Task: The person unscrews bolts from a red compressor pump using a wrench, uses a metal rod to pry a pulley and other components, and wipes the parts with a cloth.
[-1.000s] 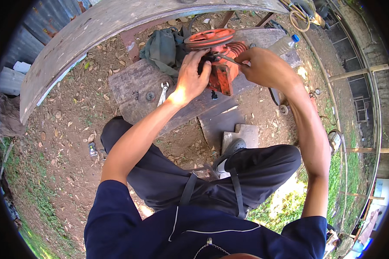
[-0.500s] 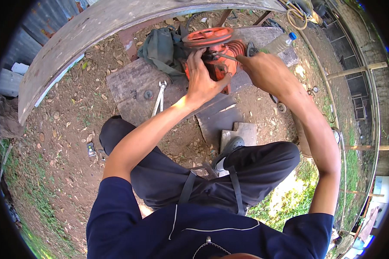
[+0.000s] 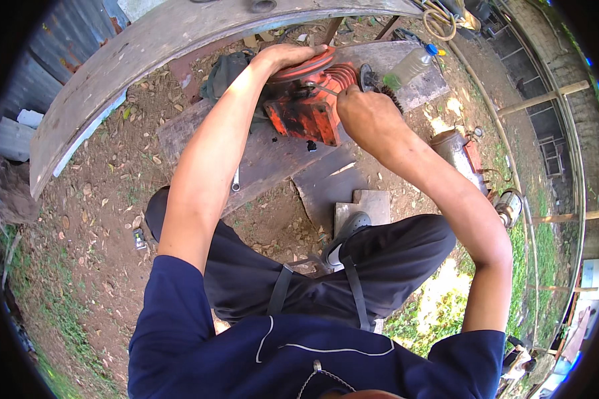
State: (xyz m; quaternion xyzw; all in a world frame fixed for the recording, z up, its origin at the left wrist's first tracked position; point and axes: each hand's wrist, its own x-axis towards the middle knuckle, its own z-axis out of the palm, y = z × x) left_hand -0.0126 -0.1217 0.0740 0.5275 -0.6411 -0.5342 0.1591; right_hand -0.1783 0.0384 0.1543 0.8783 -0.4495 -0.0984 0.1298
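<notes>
A red-orange finned pump or compressor head (image 3: pixel 313 113) with a grooved pulley wheel (image 3: pixel 305 68) sits on a wooden board, its open dark side toward me. My left hand (image 3: pixel 291 56) lies over the far rim of the pulley, gripping it; its fingertips are partly hidden. Closed in a fist, my right hand (image 3: pixel 369 116) holds a slim metal rod-like tool (image 3: pixel 325 89). The tool's tip reaches into the casing just below the pulley, and its handle is hidden in my fist. A wrench (image 3: pixel 235 181) shows only its ring end beside my left forearm.
Right of the machine stand a round dark part (image 3: pixel 367 78), a dark bristly piece (image 3: pixel 394 100) and a clear bottle (image 3: pixel 411 65) with a blue cap. Dark green cloth (image 3: pixel 221 78) lies at the left. Further right is a metal tank (image 3: pixel 454 149) with a gauge. A curved-looking tabletop (image 3: pixel 106 73) borders the far left.
My left hand has moved from the casing's near side up onto the far rim of the pulley. The machine's open side is now uncovered and looks turned. The right hand still holds the tool.
</notes>
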